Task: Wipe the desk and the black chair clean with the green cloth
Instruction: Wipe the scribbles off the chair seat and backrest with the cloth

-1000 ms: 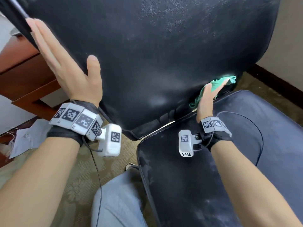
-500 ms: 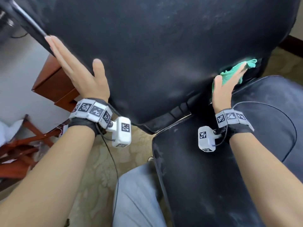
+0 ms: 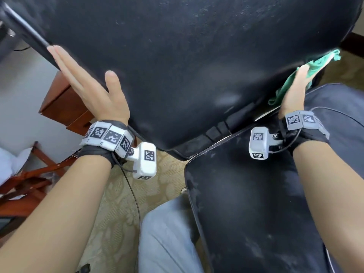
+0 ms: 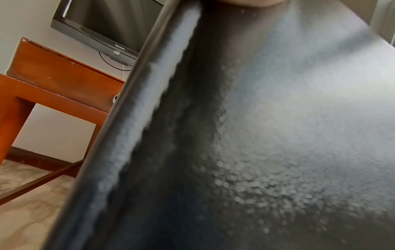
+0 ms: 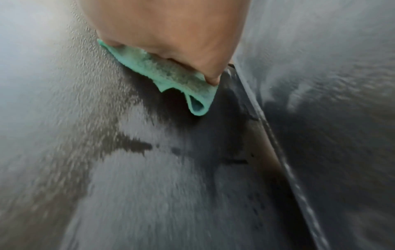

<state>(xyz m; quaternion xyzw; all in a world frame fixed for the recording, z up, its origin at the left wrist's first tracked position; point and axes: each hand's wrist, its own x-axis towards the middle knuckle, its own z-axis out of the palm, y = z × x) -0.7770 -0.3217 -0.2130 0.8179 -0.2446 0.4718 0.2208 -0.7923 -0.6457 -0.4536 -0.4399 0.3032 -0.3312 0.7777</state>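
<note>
The right hand (image 3: 295, 89) has slid the green cloth (image 3: 319, 64) out to the black chair (image 3: 187, 66) backrest's edge, fingers flat on it, while the left hand (image 3: 92, 89) stays flat, bracing, so this strip looks about done.

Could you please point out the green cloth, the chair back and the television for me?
green cloth (image 5: 188, 81), right wrist view, on its folded part below the fingers.
chair back (image 3: 177, 66), head view, on its middle.
television (image 4: 102, 22), left wrist view, on its screen.

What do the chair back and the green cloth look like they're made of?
Chair back: seemingly black leather or faux leather, going by its pebbled grain and soft sheen; which one I cannot tell. Green cloth: soft, fuzzy fabric, possibly microfiber, since it folds limply under the right hand.
</note>
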